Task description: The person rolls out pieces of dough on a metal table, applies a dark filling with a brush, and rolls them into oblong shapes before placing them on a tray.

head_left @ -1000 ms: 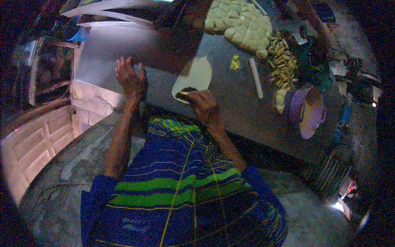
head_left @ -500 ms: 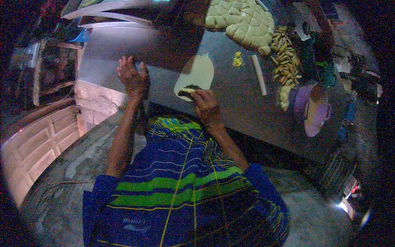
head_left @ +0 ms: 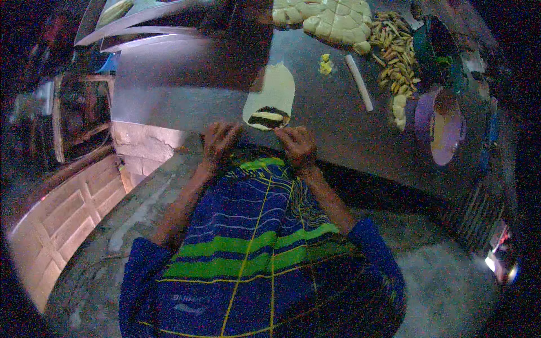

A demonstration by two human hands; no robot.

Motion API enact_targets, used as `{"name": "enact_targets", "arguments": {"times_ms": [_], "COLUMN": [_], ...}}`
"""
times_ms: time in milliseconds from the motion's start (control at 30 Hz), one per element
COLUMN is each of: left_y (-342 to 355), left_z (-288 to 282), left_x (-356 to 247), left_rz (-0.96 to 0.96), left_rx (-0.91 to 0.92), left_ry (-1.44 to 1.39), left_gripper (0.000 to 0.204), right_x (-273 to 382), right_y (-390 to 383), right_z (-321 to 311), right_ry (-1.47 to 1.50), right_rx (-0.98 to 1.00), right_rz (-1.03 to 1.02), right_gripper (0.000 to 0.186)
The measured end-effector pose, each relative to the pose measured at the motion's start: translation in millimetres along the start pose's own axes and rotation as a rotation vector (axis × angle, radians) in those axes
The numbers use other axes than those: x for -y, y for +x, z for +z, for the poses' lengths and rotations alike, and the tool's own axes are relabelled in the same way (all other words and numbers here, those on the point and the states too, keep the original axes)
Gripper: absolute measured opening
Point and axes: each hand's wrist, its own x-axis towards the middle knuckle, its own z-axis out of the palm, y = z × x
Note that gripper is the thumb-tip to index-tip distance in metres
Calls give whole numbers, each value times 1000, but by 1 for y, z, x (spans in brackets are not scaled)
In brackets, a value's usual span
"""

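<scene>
On the metal table lies a flat, oblong dough sheet [head_left: 275, 83]. Near its front end is a dark filling [head_left: 272, 110] with a pale strip, perhaps a banana slice [head_left: 266, 116], resting on it. At the sheet's front right corner, my right hand [head_left: 298, 147] has its thumb and fingertips pinched together at the dough's edge. My left hand [head_left: 221, 145] hovers by the table's front edge, left of the dough and apart from it. Its fingers are bent but apart, with nothing visible in them.
Farther back sits a large mass of scored dough [head_left: 341, 25]. Right of the sheet are a yellow lump [head_left: 326, 65], a pale rolling stick [head_left: 359, 83] and a pile of pale yellow-brown strips [head_left: 396, 50]. A purple container [head_left: 445, 127] stands at the right; metal trays [head_left: 143, 22] are back left.
My right hand has let go of the pale strip, now on the dark filling, and moved to the dough's front corner. My left hand has come down and right, closer to the sheet.
</scene>
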Motion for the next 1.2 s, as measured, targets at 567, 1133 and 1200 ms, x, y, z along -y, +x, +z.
{"name": "enact_targets", "arguments": {"times_ms": [567,1133,1200], "left_y": [41,98,100], "left_z": [-3,-22,-14], "left_x": [-39,-28,-27], "left_rz": [192,-300,-296], "left_rx": [137,254,204], "left_ry": [-96,-645,-425], "left_gripper": [40,24,23], "right_x": [0,-27,-17], "right_y": [-10,49,56], "right_z": [-6,-32,-34], "right_ry": [-96,281,201], "right_rx": [-8,140,134], "right_rz": [-26,323,366], "right_gripper": [24,9,9]}}
